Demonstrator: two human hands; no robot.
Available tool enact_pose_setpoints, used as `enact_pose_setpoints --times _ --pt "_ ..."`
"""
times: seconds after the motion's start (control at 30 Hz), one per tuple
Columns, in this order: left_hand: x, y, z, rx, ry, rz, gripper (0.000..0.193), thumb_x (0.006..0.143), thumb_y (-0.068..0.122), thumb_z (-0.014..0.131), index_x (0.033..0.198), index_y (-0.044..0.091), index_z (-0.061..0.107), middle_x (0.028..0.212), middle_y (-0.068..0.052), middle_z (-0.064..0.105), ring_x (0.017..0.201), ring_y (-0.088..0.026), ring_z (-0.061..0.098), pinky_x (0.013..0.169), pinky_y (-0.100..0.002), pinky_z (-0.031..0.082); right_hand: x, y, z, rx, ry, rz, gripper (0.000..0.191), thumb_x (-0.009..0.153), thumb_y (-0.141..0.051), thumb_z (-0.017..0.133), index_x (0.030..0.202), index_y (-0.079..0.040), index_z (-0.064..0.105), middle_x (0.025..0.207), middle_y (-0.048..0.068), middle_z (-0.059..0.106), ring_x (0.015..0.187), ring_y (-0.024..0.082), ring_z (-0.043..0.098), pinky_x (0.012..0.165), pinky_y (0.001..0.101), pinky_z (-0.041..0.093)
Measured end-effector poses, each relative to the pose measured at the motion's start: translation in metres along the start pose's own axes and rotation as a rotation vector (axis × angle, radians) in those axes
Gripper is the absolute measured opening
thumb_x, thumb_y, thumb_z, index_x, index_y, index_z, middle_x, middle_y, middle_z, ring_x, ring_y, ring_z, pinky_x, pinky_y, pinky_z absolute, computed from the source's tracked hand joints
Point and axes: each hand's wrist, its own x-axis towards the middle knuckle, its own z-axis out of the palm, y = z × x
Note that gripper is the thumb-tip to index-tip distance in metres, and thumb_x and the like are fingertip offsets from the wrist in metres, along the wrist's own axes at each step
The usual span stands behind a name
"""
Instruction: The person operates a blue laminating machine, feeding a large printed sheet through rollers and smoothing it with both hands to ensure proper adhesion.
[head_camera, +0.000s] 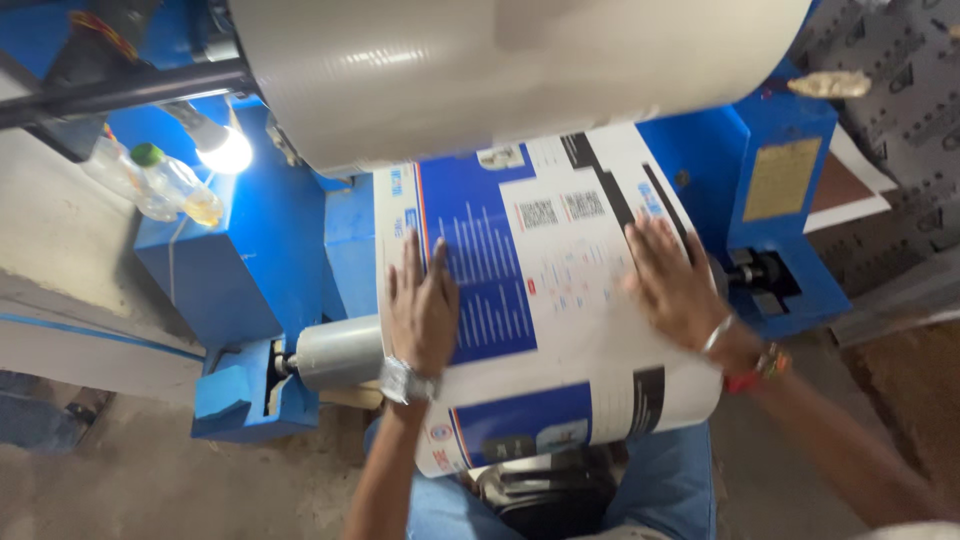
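Both hands lie flat and unclenched, gripping nothing, on the printed film web (545, 290) that wraps the roller (340, 352). The left hand (422, 310) presses its 9 o'clock edge and the right hand (675, 285) its 3 o'clock side. The web's long axis runs from 12 o'clock, under the big white roll (500, 70), toward 6, both hands equally near.

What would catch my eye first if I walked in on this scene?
The blue-and-white printed sheet in the middle, curving over a roller, with the left hand and right hand pressed flat on it. Above hangs a huge pale roll, and a lit bulb glares at upper left against the blue machine.
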Motion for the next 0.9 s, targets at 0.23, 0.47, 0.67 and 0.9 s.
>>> enact_pose_setpoints --times 0.23,0.47,0.67,0.9 --pt "-0.059 0.103 0.025 0.088 -0.205 0.093 0.08 0.087 0.02 0.052 0.156 -0.006 0.022 0.167 -0.02 0.018 0.156 -0.03 0.009 0.124 -0.049 0.004 -0.008 -0.083 0.017 -0.02 -0.045 -0.339 0.071 0.104 -0.053 0.018 0.159 -0.007 0.012 0.167 0.013 0.007 0.154 0.023 0.0 0.121 0.0491 -0.006" --pt "0.024 0.073 0.046 -0.061 -0.113 0.195 0.061 0.095 0.028 0.049 0.151 0.007 0.041 0.161 -0.017 0.035 0.151 -0.028 0.028 0.123 -0.054 0.014 0.083 -0.045 0.018 -0.051 -0.259 -0.185 0.073 0.102 -0.057 0.01 0.161 -0.015 0.014 0.168 0.009 0.01 0.154 0.022 0.006 0.124 0.049 0.004" --pt "0.103 0.012 0.045 0.09 -0.378 -0.117 0.047 0.104 0.045 0.033 0.149 0.038 0.045 0.166 -0.012 0.022 0.154 -0.027 0.02 0.125 -0.055 0.012 0.13 0.004 0.035 0.038 -0.461 0.075 0.071 0.1 -0.058 0.007 0.16 -0.019 0.011 0.168 0.004 0.009 0.154 0.019 0.009 0.123 0.0492 0.007" --pt "0.091 -0.051 0.027 0.023 -0.236 -0.181 0.052 0.101 0.041 0.034 0.15 0.026 0.045 0.164 -0.014 0.026 0.152 -0.032 0.02 0.12 -0.054 0.013 0.107 0.105 0.034 0.215 -0.305 0.351 0.062 0.106 -0.044 0.023 0.161 -0.016 0.018 0.167 0.007 0.014 0.153 0.024 0.014 0.126 0.0462 0.017"
